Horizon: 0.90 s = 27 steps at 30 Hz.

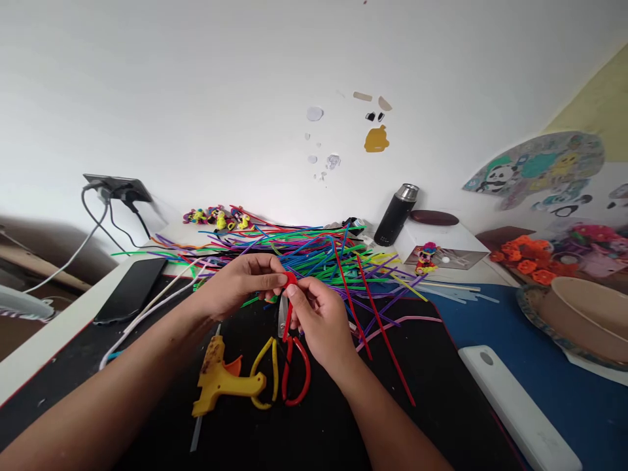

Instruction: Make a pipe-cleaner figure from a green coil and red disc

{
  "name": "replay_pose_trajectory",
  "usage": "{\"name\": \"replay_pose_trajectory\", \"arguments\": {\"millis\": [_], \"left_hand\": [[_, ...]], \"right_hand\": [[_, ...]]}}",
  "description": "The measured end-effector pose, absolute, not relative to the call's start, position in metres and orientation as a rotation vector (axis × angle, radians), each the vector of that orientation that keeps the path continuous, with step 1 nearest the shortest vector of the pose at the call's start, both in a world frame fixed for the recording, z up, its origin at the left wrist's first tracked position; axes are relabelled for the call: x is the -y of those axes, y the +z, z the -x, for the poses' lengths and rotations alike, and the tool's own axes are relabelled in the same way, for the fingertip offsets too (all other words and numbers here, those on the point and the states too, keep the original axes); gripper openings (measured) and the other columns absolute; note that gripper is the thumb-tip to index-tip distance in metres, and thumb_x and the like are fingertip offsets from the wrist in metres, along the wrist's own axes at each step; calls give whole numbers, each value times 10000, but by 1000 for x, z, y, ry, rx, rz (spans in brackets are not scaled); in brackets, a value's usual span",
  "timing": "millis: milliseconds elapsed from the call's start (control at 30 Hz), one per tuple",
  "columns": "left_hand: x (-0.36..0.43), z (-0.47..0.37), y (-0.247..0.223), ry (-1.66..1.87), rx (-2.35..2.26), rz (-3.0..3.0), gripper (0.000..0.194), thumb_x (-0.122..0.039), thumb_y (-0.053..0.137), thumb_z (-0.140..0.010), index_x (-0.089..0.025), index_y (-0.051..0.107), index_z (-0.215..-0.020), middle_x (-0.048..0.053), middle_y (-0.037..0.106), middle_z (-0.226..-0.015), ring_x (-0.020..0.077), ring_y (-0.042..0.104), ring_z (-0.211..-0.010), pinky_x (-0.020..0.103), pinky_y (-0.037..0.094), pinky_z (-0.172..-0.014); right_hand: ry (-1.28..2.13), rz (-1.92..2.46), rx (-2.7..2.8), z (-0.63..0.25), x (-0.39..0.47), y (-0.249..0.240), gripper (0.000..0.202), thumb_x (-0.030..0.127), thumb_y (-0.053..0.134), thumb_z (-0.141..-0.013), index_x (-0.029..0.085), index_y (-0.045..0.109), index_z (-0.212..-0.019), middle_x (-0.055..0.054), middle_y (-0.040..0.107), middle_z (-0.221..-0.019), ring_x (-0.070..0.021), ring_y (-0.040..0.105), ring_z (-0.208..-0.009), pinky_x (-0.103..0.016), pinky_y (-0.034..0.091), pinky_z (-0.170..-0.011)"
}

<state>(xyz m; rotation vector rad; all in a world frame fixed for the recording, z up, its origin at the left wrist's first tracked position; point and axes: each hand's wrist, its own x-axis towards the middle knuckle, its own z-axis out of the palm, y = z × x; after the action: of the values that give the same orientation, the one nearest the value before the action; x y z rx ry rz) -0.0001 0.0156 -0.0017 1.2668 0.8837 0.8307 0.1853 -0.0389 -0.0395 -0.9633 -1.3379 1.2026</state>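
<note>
Between my two hands is a red pipe cleaner [291, 281], wound into a small flat coil at the top, with a straight end hanging below. My left hand [240, 282] pinches the coil from the left with thumb and fingers. From the other side, my right hand [321, 317] grips it between thumb and curled fingers. Just below the hands lie a yellow-handled tool [275, 373] and a red-handled tool [309, 369] like pliers, their heads partly hidden. A yellow glue gun [220, 381] with a clear glue stick rests beneath my left forearm.
A pile of coloured pipe cleaners [304, 252] spreads behind my hands, with loose red ones at right. A phone [130, 291] lies left; a black flask [396, 216] and white box [441, 245] stand at the back. A white power bank-like object [520, 409] lies right, near a bowl [589, 314].
</note>
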Motion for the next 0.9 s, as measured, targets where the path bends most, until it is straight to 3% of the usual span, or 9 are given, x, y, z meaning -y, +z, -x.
{"name": "replay_pose_trajectory", "arguments": {"millis": [900], "left_hand": [[-4,-18,-9,939,-853,-1039,370,-399,1048,-669,-154,789,-769,5,694,-646,93,579,-564,193,447,-537]], "right_hand": [[1126,968,1285,-186,36,-40,303,459,635,-1024,219,654,-840,38,561,-626,-142,549,-512,-269,419,-510]]}}
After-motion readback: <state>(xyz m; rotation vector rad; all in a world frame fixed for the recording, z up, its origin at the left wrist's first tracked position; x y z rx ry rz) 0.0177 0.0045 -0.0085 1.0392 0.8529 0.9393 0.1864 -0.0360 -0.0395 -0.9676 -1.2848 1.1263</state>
